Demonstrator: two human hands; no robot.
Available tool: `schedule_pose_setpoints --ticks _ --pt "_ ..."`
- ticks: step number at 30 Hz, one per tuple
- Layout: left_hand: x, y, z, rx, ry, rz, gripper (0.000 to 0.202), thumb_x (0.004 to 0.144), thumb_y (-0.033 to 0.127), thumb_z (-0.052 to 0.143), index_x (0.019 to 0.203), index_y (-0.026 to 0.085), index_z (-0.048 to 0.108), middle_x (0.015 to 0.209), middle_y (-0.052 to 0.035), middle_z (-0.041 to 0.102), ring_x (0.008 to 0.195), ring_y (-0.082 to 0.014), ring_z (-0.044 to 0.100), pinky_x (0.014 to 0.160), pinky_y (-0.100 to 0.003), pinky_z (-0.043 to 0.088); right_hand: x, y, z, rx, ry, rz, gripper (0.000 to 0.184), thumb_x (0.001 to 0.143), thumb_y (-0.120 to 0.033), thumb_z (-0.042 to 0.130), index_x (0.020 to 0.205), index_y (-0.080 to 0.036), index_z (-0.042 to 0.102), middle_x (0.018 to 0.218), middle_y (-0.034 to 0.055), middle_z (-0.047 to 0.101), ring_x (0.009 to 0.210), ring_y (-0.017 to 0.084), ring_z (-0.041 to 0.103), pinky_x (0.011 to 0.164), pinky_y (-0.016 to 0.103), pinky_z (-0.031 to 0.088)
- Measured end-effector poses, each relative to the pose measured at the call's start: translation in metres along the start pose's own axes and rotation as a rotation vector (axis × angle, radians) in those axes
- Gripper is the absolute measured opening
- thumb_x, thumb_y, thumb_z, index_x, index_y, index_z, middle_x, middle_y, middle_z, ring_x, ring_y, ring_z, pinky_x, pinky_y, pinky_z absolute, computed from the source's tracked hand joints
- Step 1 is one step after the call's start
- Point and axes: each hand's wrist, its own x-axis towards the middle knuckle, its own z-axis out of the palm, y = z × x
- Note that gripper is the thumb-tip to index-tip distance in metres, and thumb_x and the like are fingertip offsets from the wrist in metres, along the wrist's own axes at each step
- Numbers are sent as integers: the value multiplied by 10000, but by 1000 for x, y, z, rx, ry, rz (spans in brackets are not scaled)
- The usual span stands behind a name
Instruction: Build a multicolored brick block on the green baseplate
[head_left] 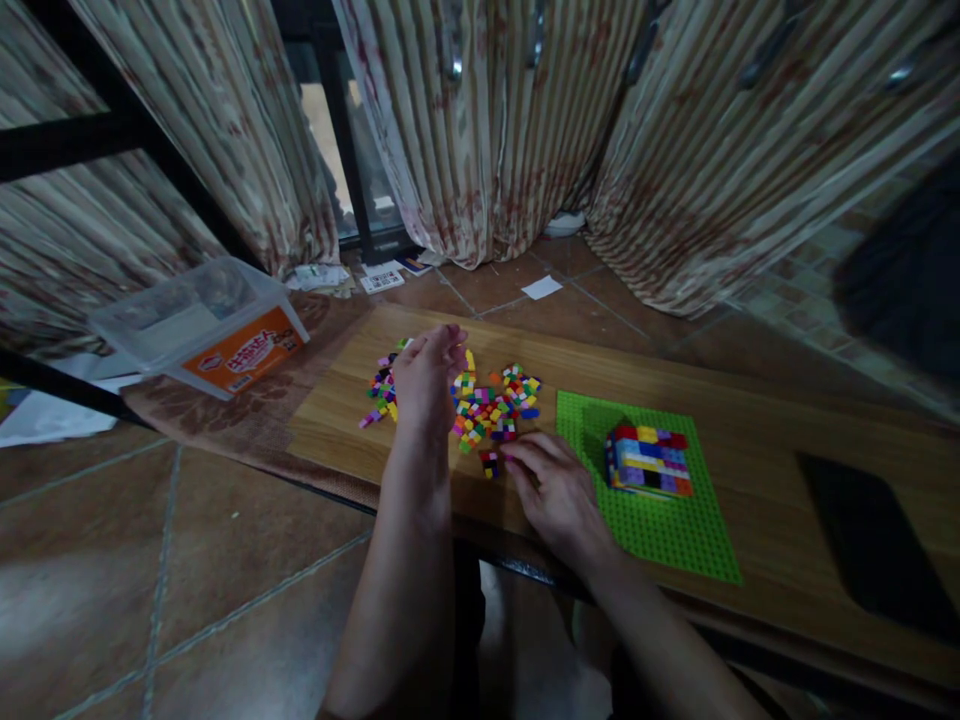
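Note:
My left hand (426, 378) is over the pile of small building bricks (484, 405), its fingers curled and closed. What it holds, if anything, is hidden. Beside the pile's near edge, my right hand (559, 495) pinches a small building brick, pinkish and mostly covered by thumb and forefinger. Just left of those fingertips lies a little cluster of red, black and yellow bricks (489, 464). To the right, a block-shaped build of multicoloured bricks (649, 460) stands on a green studded baseplate (675, 540).
The wooden tabletop (757, 430) carries a dark flat object (874, 535) at the right. A clear plastic tub (202, 320) with an orange label sits at the left on a brown patterned cloth (330, 455). Papers (541, 288) lie on the tiled floor before striped curtains (487, 130).

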Motion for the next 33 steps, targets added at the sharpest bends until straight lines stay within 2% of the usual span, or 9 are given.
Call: schedule_pose_setpoints --ticks 5,9,13,19,22,25,33 --pt "3 2 -5 -16 6 19 98 710 235 643 753 147 656 777 -27 687 659 -81 607 635 -190 479 0 -10 10 -20 -21 -104 230 862 -267 610 1076 -231 686 1059 80 655 992 261 569 866 434 490" --pt "6 4 -9 -47 7 13 91 722 237 635 745 150 644 741 -14 665 641 -70 599 643 -189 480 -1 -12 16 -23 -63 -151 211 866 -168 573 985 -264 719 1014 66 661 943 252 567 816 429 499" --pt "7 7 -13 -24 17 6 102 729 254 631 755 155 638 755 -19 671 635 -74 598 655 -200 487 3 -1 13 -58 34 -76 246 886 -136 518 957 -241 730 996 77 664 929 247 560 821 419 491" --pt "6 12 -16 -98 34 -21 77 757 212 607 749 143 640 735 -14 663 603 -56 573 620 -166 464 21 9 11 -146 135 8 281 923 -176 474 1088 -232 695 1054 82 644 983 252 551 881 420 474" --pt "5 12 -13 -113 34 -64 74 757 202 614 745 137 646 724 -12 663 601 -56 583 623 -164 466 34 6 17 -189 125 11 303 920 -201 494 1171 -214 663 1112 91 626 1021 260 535 921 427 462" --pt "3 12 -9 -95 34 -88 64 748 194 631 739 134 650 714 -12 670 600 -62 591 635 -175 476 41 5 25 -219 82 38 307 911 -212 514 1179 -208 664 1130 99 612 1031 265 521 935 427 461" --pt "4 9 -5 -60 27 -123 34 744 162 637 742 132 654 725 -22 678 626 -70 604 617 -172 487 44 8 32 -196 54 84 187 909 -227 541 993 -203 706 1064 92 623 1021 256 527 919 404 459"
